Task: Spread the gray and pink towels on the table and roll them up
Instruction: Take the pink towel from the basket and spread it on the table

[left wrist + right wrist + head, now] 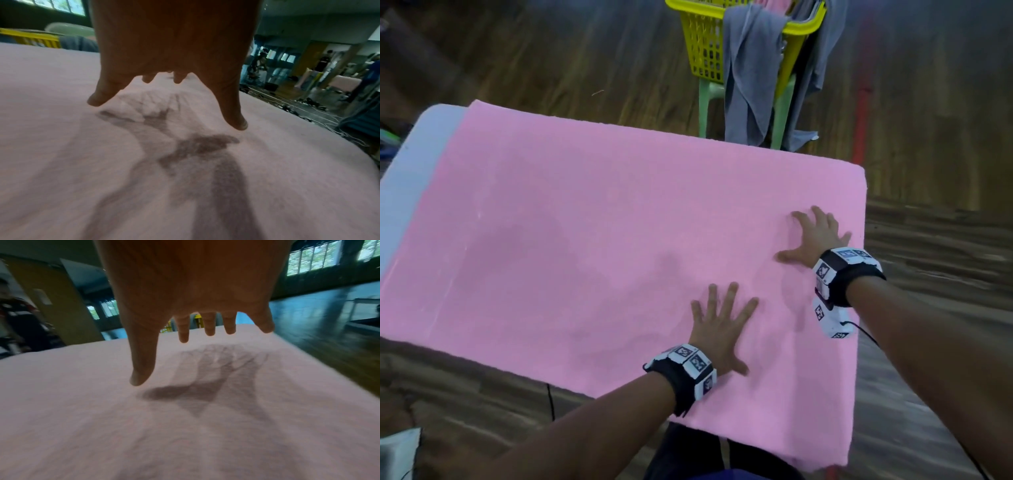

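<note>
My left hand [717, 323] is flat and open, fingers spread, over the near part of the pink towel [585, 222]; from the wrist views both palms seem to hover just above the cloth, casting shadows. My right hand [816, 236] is splayed the same way near the towel's right edge. The towel lies spread across the white table [410, 164]. Beyond it, the gray towel [748, 75] hangs from a yellow basket [702, 41] on a green stool [705, 102]

Pink towel [592, 219] flat across the table [410, 164] — gray towel [750, 72] draped over a yellow basket [702, 44] beyond.
</note>
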`<state>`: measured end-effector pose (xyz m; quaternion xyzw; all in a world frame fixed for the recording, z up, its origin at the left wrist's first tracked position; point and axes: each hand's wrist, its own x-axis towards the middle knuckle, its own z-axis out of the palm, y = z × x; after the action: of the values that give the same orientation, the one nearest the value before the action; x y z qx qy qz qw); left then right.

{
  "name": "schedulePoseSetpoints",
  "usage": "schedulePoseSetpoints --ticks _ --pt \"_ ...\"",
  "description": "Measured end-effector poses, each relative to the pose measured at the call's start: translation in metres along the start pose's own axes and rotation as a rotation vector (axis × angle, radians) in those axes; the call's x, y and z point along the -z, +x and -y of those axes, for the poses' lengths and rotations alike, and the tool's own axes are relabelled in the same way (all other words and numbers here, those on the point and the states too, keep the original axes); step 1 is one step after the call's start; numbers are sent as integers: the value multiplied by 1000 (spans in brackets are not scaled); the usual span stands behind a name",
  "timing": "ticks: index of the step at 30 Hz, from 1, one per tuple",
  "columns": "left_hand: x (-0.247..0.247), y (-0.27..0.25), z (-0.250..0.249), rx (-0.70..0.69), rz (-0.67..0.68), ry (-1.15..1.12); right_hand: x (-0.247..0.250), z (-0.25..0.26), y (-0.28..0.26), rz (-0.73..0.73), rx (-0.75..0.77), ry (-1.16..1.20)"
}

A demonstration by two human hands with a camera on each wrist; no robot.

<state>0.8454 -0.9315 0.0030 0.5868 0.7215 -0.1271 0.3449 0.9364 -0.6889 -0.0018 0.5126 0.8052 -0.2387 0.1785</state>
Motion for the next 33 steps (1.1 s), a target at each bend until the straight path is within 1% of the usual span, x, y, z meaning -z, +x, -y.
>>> schedulePoseSetpoints --ticks 2,4,6,8,10,12,15,20,24,25,27,29,30,31,33 --pt "4 -12 22 30 -24 -13 -8 25 -2 -1 91 -2" --pt "5 -23 48 73 -7 3 -18 49 -4 44 161 -17" --pt "2 -29 67 116 39 17 -28 63 -8 101 195 -35" --pt "-4 -30 72 138 87 15 -36 63 -11 157 198 -57" --pt "-10 -28 66 143 97 0 -42 51 -13 177 195 -80" --pt "-14 -24 54 135 83 -6 -43 33 -14 165 186 -90" --pt "-17 -18 30 113 83 26 -36 6 -18 151 156 -90" --pt "-21 -6 -15 88 87 74 -24 -37 -26 171 91 -75" --pt "-22 -5 -37 61 86 56 -15 -53 -31 183 48 -124" --pt "-23 -8 -37 58 69 27 -14 -52 -32 163 41 -126" --pt "-20 -21 -31 69 5 -72 -13 -45 -36 75 53 -84" --pt "-16 -41 -14 117 -121 -165 -16 -29 -43 -13 118 7" --pt "-15 -53 -2 146 -201 -183 -19 -18 -49 -25 148 52" --pt "-14 -67 12 185 -247 -190 -23 -5 -56 -24 172 92" --pt "-22 -97 45 285 -289 -215 -35 23 -74 12 227 139"
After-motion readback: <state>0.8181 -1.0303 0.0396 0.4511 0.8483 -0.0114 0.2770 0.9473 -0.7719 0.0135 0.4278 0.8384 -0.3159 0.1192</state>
